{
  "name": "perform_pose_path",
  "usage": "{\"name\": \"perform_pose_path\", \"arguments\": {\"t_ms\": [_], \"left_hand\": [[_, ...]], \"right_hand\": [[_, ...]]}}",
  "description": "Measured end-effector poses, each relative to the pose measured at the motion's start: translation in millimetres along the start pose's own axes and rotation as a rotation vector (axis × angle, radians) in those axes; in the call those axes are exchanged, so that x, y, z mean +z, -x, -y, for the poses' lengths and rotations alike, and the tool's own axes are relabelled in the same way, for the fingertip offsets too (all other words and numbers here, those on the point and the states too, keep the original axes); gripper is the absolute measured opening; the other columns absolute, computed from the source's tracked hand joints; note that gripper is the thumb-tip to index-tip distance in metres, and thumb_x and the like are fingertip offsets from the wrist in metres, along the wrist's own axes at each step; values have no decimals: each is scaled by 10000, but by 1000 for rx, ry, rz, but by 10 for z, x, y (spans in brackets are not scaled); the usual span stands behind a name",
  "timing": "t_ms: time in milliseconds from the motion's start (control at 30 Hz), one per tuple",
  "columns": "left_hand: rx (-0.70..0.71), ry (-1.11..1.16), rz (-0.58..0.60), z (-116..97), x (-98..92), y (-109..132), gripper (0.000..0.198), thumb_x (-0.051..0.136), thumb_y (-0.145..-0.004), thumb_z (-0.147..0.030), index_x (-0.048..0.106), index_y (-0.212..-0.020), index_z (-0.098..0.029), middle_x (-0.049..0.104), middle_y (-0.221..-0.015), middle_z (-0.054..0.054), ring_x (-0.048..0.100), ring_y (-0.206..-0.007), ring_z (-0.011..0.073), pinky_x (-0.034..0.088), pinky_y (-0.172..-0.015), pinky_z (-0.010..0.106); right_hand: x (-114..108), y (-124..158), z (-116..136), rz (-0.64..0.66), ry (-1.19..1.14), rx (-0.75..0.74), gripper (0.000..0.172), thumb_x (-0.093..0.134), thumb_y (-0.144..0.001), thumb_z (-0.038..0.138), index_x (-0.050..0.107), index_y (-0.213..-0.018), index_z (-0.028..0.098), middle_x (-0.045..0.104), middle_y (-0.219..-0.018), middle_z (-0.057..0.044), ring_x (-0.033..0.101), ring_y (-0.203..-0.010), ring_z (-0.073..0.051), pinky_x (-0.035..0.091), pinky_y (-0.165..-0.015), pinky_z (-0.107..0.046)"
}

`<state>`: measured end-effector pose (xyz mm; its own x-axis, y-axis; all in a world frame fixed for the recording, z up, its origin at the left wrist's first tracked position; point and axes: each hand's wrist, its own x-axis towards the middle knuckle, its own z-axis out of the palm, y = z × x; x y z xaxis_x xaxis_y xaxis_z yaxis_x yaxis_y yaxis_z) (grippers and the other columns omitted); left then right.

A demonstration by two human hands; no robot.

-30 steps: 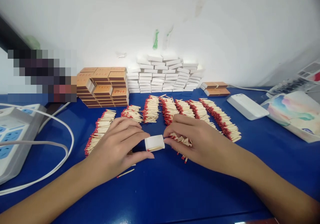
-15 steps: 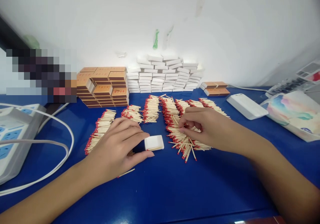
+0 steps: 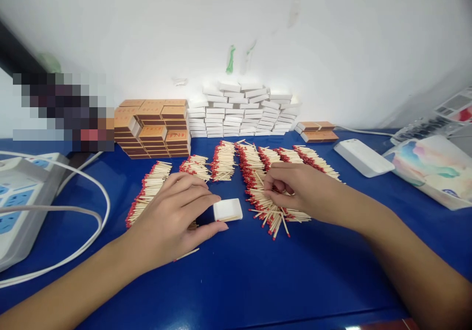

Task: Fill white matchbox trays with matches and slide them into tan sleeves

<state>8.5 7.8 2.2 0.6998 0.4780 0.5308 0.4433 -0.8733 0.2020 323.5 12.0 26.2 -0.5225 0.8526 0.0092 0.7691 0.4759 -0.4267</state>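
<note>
A small white matchbox tray point(image 3: 229, 207) lies on the blue table, a few matches along its near side. The thumb and index finger of my left hand point(image 3: 180, 217) close around its left end. My right hand point(image 3: 291, 185) is at a heap of red-tipped matches point(image 3: 275, 217), its thumb and fingertips pinched together on matches there; how many is hidden. Further match rows point(image 3: 223, 160) lie behind, and another row point(image 3: 149, 192) is partly covered by my left hand. One loose match point(image 3: 187, 254) rests below that hand.
Brown matchboxes point(image 3: 153, 131) and white trays point(image 3: 236, 111) are stacked against the wall, with a few more brown boxes point(image 3: 317, 131) to their right. A white block-shaped device point(image 3: 363, 158) and a colourful packet point(image 3: 431, 172) lie at right. Power strips point(image 3: 22, 207) and white cables point(image 3: 105, 197) occupy the left.
My right hand has shifted slightly down, its fingers drawn closer together at the matches. My left hand and the tray stay in place.
</note>
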Motion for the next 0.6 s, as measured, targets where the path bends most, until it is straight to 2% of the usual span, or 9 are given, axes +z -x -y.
{"name": "perform_pose_path", "arguments": {"t_ms": [167, 367, 600], "left_hand": [[4, -9, -1, 7, 5, 3, 310, 817, -946, -380, 716, -1148, -168, 751, -1052, 92, 658, -1067, 257, 530, -960, 447], [24, -33, -25, 31, 23, 13, 348, 823, -937, -398, 712, -1169, -164, 746, -1048, 88, 655, -1065, 253, 529, -956, 442], [40, -37, -36, 22, 7, 8, 386, 847, -906, -410, 708, -1177, -172, 750, -1070, 74, 656, -1102, 245, 513, -1000, 437]], "right_hand": [[-31, 19, -30, -8, -39, 15, 154, 607, -990, 288, 614, -847, 232, 631, -783, 7, 531, -666, -154, 378, -594, -288], [-23, 21, 73, -41, -140, 2, 251, 609, -1048, 419, 625, -878, 235, 565, -715, 39, 495, -644, -140, 355, -569, -274], [169, 24, 330, -69, -197, -149, 81, 653, -1033, 218, 653, -952, 223, 605, -857, 12, 537, -727, -128, 388, -627, -258]]}}
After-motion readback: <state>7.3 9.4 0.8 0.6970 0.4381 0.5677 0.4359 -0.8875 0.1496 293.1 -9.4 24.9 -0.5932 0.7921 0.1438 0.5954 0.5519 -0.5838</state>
